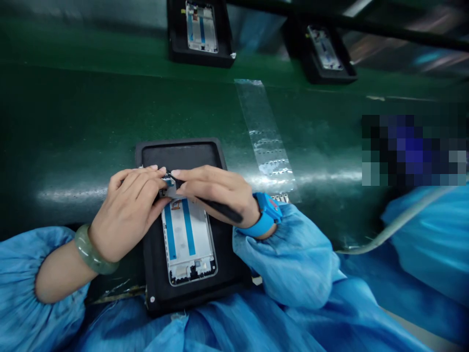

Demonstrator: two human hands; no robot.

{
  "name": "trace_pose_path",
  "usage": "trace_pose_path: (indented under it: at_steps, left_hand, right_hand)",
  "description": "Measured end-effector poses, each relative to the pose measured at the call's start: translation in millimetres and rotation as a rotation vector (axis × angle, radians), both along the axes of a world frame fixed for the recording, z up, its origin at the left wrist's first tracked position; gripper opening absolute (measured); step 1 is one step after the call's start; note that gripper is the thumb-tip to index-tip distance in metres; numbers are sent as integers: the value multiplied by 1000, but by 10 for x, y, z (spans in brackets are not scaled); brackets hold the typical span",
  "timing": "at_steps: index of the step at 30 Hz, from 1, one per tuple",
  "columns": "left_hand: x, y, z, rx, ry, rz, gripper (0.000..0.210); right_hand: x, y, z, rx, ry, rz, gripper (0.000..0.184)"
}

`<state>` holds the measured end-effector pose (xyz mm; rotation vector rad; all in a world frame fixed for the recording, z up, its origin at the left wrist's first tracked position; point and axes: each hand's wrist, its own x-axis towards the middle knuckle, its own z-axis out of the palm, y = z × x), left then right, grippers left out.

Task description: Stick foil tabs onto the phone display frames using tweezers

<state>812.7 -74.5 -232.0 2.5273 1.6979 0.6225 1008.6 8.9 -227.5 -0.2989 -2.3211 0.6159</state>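
Observation:
An opened phone frame (200, 239), silvery with two blue strips, lies in a black tray (234, 264) in front of me. My left hand (130, 210) is closed at the phone's top left, thumb and fingertips gripping around that end. Between my fingertips sits a small silvery piece (170, 188); whether it is fixed to the frame is hidden. My right hand (220, 188) pinches slim black tweezers (222, 210), their rear end pointing down right under the palm. Their tips meet the phone's top end, largely covered by my fingers.
Two more black trays (200, 57) (331, 77) with phone frames stand at the back. A clear plastic strip (266, 132) lies on the green bench (73, 122) right of my tray. At the right, another person's blue sleeve (432, 234) and a pale cable (395, 227) show.

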Motion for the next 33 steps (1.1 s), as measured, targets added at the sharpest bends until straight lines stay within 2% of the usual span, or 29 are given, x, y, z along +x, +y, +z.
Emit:
trace_pose_path:
  at_steps: [4,8,16,33]
  left_hand:
    - [4,-1,4,-5,10,6,17]
    - [15,-6,13,-2,13,13,17]
    - [14,-6,13,1,7,4,17]
    - [6,-4,6,-5,13,-1,20]
  right_hand:
    - [-87,51,-47,-288,173,-144,11]
    - [-128,101,-59,-386,147,-169,11]
    - [-113,105,-44,-373,65,-223,10]
    - [-97,97,-72,-321,65,-175,10]
